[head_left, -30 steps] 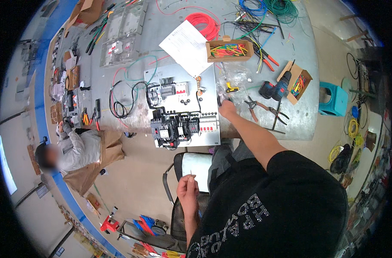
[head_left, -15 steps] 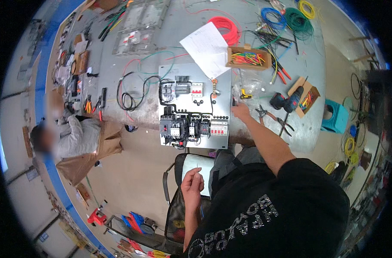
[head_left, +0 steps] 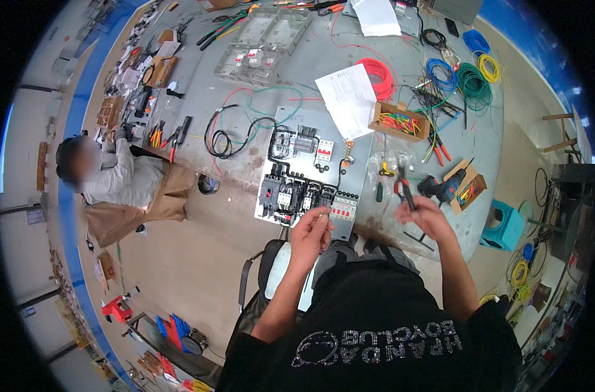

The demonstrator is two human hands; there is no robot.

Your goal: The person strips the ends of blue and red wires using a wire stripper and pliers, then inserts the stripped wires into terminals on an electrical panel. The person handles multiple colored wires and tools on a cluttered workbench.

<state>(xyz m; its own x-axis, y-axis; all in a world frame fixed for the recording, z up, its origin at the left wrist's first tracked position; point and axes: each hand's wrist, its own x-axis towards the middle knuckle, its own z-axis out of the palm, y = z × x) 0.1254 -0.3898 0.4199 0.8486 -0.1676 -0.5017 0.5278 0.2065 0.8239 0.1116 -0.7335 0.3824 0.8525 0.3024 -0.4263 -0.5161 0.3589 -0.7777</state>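
My right hand [head_left: 426, 218] is raised above the table's front edge, gripping a pair of pliers [head_left: 405, 188] with dark and reddish parts. My left hand [head_left: 312, 234] is at the lower edge of a wired electrical panel [head_left: 291, 117], thumb and fingers pinched together; what they hold, if anything, is too small to make out. The white panel carries black contactors [head_left: 286, 198], a row of breakers with red switches [head_left: 342, 208], and another breaker [head_left: 324, 151] higher up. Black wires run between them. A yellow-handled tool [head_left: 385, 170] and a small dark-handled one [head_left: 380, 192] lie right of the panel.
A cordless drill [head_left: 441, 188] and two boxes of coloured sleeves [head_left: 402, 134] [head_left: 467, 191] sit to the right. Paper [head_left: 347, 98], wire coils [head_left: 377, 75] and clear plastic housings [head_left: 261, 49] lie farther back. At the left, another person [head_left: 124, 173] works. A blue stool [head_left: 503, 225] stands right of the table.
My right hand has left the tabletop beside the panel and taken up the pliers. My left hand has risen from over the chair to the panel's lower edge. The view has shifted.
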